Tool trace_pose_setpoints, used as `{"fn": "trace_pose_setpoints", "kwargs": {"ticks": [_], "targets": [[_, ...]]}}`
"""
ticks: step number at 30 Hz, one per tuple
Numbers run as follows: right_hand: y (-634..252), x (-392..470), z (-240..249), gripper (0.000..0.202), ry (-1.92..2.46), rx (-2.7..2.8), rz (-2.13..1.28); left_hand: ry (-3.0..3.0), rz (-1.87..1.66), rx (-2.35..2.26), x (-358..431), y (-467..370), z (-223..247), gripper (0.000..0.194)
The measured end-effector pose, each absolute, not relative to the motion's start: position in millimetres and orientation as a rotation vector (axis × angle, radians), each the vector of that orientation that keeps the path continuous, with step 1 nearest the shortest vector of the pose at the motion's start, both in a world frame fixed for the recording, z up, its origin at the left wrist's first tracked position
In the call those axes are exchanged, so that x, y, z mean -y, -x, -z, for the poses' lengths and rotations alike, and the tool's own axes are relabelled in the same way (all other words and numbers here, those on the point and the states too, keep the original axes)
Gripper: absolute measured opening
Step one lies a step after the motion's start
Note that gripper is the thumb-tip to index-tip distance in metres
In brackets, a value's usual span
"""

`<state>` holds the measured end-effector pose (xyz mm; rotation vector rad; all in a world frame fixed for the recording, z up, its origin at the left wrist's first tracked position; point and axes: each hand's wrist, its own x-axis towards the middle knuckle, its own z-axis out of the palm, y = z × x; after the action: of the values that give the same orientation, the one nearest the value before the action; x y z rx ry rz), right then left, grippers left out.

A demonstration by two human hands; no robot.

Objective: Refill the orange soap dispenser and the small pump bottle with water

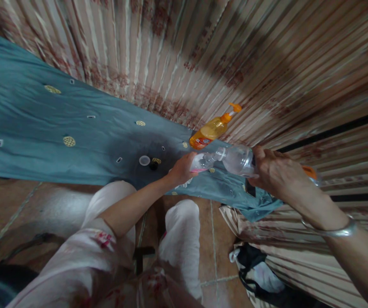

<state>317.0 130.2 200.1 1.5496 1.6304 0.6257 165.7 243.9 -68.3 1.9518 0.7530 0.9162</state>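
My left hand [182, 167] is closed around a small clear bottle [207, 161] with some pink at its lower end. My right hand [275, 173], a silver bangle on its wrist, grips a larger clear plastic bottle [237, 160] that lies tipped over. The necks of both bottles meet, or nearly so; whether liquid passes between them I cannot tell. Just behind them stands a pump bottle [208, 133] of amber liquid with an orange pump head. To the left of my left hand, a round whitish lid [144, 161] and a small black object [153, 166] rest on the teal cloth [100, 128].
A pleated, striped curtain [177, 55] hangs along the back and right side. Beneath my right hand lies a dark flat object [250, 188]. An orange-topped item [310, 173] shows behind my right wrist. A black-and-white bundle [260, 273] is low on the right, beside the tiled floor [214, 239].
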Motion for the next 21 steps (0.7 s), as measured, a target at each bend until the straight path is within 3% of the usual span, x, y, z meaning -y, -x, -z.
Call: {"fn": "trace_pose_setpoints", "kwargs": {"ticks": [21], "targets": [[-320.9,-129.7,-201.2,0.042,-1.560,-1.674,-0.667,-1.952,-0.914,-0.732,-242.8,-165.5,64.6,0.065]]}}
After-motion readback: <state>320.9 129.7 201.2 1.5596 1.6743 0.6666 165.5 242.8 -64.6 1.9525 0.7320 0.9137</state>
